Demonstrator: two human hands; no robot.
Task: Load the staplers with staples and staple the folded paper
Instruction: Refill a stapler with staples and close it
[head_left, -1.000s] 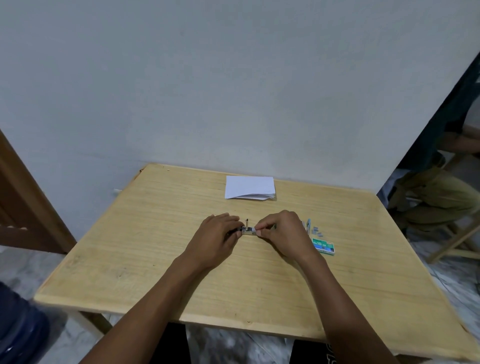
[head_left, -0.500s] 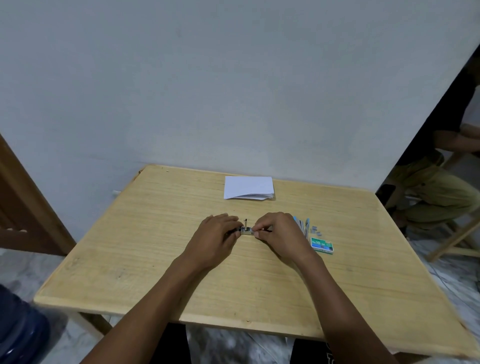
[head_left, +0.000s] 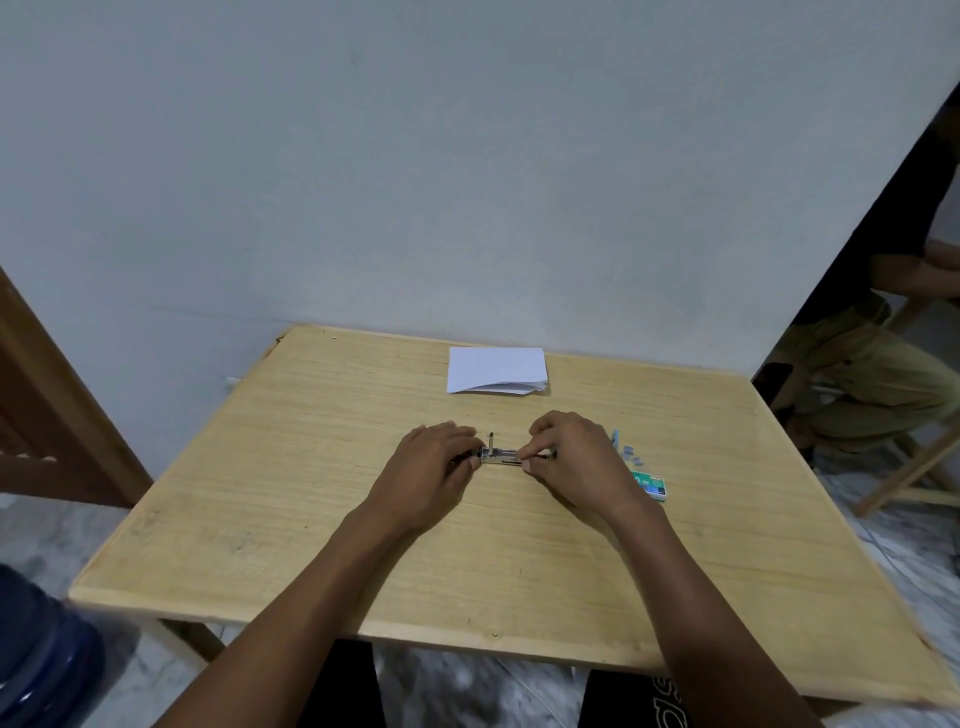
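Little had shifted since a second earlier: both hands stayed at the stapler, the right one drawn slightly back along it. At mid-table the left hand (head_left: 434, 470) pinched the stapler's (head_left: 501, 456) left end, its small catch standing upright. The right hand (head_left: 576, 460) gripped the other end with its fingertips; whether it held staples could not be told. Loading seemed the step in hand. Next would likely come seating a strip from the staple box (head_left: 652, 484), then stapling the folded paper (head_left: 496, 369), which lay untouched near the wall.
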